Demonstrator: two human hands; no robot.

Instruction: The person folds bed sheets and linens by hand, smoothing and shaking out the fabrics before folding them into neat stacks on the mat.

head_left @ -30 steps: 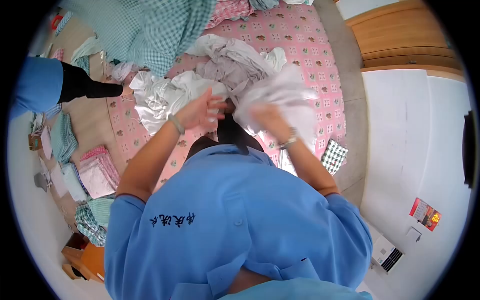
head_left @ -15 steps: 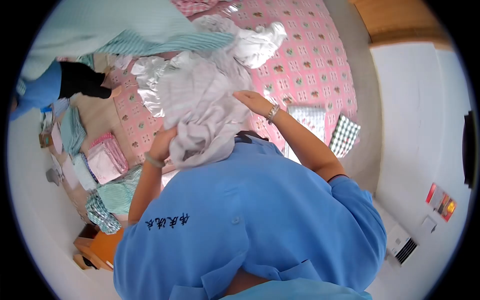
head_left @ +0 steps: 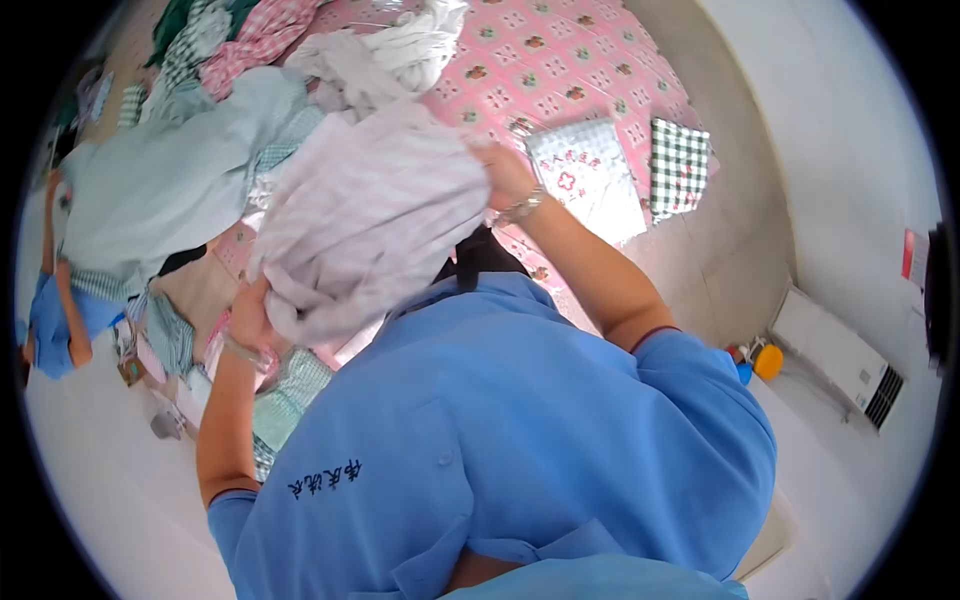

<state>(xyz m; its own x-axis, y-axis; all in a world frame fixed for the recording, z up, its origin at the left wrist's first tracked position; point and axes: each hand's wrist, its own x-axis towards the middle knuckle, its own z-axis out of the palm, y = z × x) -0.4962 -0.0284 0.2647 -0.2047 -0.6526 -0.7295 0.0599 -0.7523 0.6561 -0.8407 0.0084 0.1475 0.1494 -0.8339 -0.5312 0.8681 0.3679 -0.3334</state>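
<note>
A pale pinkish-white striped cloth [head_left: 375, 200] hangs bunched between my hands in front of my body. My left hand [head_left: 252, 316] is closed on its lower left edge, with the fingertips partly hidden by the fabric. At the cloth's right edge, my right hand [head_left: 506, 180] grips it with bent fingers. Beyond the cloth lie crumpled white fabrics [head_left: 415, 50] on a pink patterned sheet [head_left: 560, 75]. A folded white piece with red markings [head_left: 588, 180] lies to the right of my right hand.
Another person in a blue top [head_left: 58, 325] holds a large pale green cloth [head_left: 165, 190] at the left. A folded green-checked cloth [head_left: 678, 168] rests at the right. Red-checked fabric [head_left: 255, 45] is at the upper left, and a white unit [head_left: 840, 355] stands by the wall.
The striped cloth has been lifted and spread between my hands. My right hand has gone from flat beside it to gripping its edge. The view has turned, and the co-worker's green cloth appears lower.
</note>
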